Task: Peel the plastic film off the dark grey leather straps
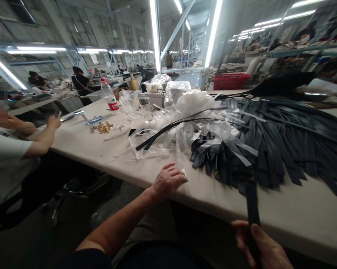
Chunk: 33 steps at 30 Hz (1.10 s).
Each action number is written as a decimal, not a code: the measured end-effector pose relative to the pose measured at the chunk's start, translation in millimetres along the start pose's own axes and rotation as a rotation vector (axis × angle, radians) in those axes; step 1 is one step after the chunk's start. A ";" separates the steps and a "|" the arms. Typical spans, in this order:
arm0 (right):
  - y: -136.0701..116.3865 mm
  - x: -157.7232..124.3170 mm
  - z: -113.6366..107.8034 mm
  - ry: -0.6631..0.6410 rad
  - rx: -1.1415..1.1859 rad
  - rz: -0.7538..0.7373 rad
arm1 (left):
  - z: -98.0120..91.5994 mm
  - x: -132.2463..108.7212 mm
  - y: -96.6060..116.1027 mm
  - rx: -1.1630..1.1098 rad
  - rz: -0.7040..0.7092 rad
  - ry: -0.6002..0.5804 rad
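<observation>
My right hand (262,243) grips a flat black strap (252,203), thumb pressed on top and fingers behind it. The strap runs up from the hand toward a large heap of black straps (283,142) on the table; whether it joins the heap is hard to see. Over the table's near edge, my left hand (168,181) is stretched out with its fingers slightly bent and apart. A thin white strip (181,149) hangs from the pile of white backing strips (168,123) and ends by the left fingertips. Two narrow black straps (171,127) lie across that pile.
The pale table (291,213) also bears gold metal pieces (102,127), a red-labelled bottle (111,98), a glass jar (144,106) and a red basket (231,80). At the left a seated person (11,149) holds a phone (56,114).
</observation>
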State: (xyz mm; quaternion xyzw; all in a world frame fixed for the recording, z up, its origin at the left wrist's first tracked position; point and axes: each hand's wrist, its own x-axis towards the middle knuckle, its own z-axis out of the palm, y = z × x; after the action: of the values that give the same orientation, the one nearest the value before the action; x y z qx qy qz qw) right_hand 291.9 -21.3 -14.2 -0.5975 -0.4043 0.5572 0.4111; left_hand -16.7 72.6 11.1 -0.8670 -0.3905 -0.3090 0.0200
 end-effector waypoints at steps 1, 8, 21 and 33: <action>-6.1 1.9 12.0 -0.063 -0.007 0.012 | -3.4 -7.1 10.2 -0.047 0.034 0.041; -36.2 26.2 80.4 -0.503 -0.143 0.002 | -21.1 -33.5 55.5 -0.146 0.236 0.097; -59.2 24.6 88.0 -0.367 -0.255 -0.196 | -26.1 -46.4 73.2 -0.975 -0.682 -0.043; -56.6 11.6 68.2 -0.401 -0.275 -0.288 | -7.8 -13.1 75.0 -1.427 -1.056 -0.176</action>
State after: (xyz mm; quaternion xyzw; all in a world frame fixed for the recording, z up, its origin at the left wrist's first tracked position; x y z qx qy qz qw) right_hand 223.0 11.4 32.4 -0.4618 -0.6301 0.5401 0.3130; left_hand 24.3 9.6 25.7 -0.4006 -0.4539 -0.3798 -0.6995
